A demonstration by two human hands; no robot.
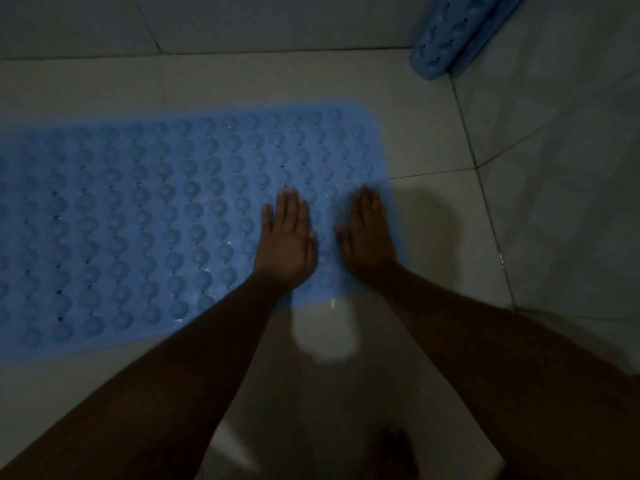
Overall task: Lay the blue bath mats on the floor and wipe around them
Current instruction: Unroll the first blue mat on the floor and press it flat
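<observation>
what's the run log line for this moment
step: pressing mat flat | left hand: open on blue mat | right hand: open on mat | second mat: against wall

Flat mat [145,216]: blue, rows of round bumps and small holes, spread flat on the floor tiles.
Second mat [450,32]: blue, rolled, leaning upright in the corner.

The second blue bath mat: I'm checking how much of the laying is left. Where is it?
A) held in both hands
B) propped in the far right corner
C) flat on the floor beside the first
B: the second blue rubber bath mat stands propped in the far right corner, while both hands press flat on the laid blue studded bath mat.
</observation>
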